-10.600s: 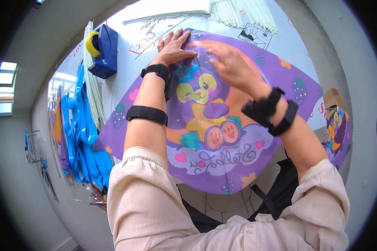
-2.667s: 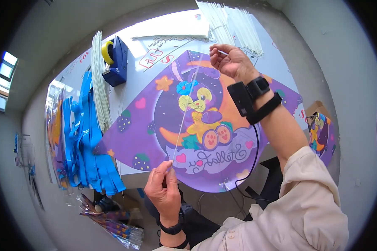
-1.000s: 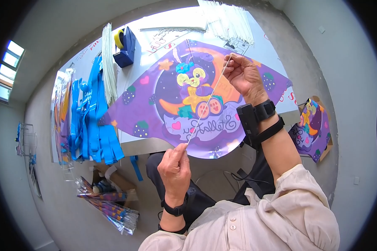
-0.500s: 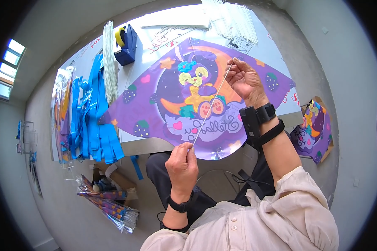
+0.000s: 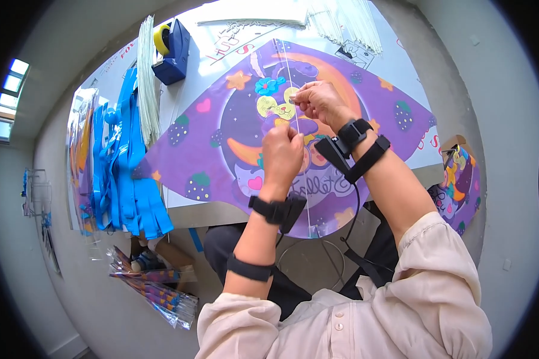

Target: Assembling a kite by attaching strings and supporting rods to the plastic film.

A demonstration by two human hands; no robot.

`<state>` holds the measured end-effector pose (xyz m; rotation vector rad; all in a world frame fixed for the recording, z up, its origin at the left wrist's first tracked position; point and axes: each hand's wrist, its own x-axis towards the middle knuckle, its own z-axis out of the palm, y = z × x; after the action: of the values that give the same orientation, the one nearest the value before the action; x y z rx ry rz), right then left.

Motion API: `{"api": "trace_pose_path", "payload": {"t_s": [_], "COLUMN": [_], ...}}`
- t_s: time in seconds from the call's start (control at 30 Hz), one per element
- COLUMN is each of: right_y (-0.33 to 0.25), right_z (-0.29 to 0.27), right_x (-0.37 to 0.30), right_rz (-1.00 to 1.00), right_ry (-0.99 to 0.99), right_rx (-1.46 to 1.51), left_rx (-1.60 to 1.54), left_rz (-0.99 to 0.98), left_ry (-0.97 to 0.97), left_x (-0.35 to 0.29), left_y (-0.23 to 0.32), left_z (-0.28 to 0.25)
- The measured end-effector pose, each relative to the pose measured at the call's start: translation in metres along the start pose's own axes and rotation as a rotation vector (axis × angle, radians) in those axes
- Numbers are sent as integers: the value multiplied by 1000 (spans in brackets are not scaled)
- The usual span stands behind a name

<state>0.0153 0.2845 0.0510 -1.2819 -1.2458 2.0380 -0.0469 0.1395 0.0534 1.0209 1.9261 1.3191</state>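
A purple kite sheet (image 5: 179, 161) with a cartoon animal on a crescent moon lies spread before me on the table. Along its middle runs a thin white rod (image 5: 308, 209), from the top corner down to the rounded near edge. My left hand (image 5: 281, 152) is closed, pinching the rod around mid-length over the printed figure. Just above and to the right of it, my right hand (image 5: 322, 103) also pinches the rod with thumb and fingers. A clear patch (image 5: 317, 230) sits at the kite's near edge, close to the rod's lower end.
A blue tape dispenser (image 5: 172, 57) stands at the back left, beside a bundle of white rods (image 5: 148, 90). Blue strips (image 5: 123, 167) hang off the left edge. More rods (image 5: 362, 27) lie far back. Packed kites (image 5: 161, 293) rest below left; another kite (image 5: 461, 191) is at right.
The rod has swung from a slant to nearly upright, down onto the kite's middle line. My left hand moved up along it, my right hand lower and left, so they are closer together.
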Motion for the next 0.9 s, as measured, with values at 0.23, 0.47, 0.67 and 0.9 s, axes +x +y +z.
{"api": "trace_pose_path", "payload": {"t_s": [0.23,0.47,0.67,0.9], "right_y": [7,2,-1,-1], "right_z": [-4,5,9,13], "right_x": [49,62,62,60], "right_rz": [-224,-253,-305,-242], "right_ry": [161,240,280,352], "right_rx": [-537,-826,-1013,-987], "left_rx": [224,335,328,353], "left_rz": [113,121,126,121], "left_ry": [119,117,124,120], "left_x": [40,61,67,67], "left_y": [-18,-28,-29,-30], "left_z": [31,29,35,35]}}
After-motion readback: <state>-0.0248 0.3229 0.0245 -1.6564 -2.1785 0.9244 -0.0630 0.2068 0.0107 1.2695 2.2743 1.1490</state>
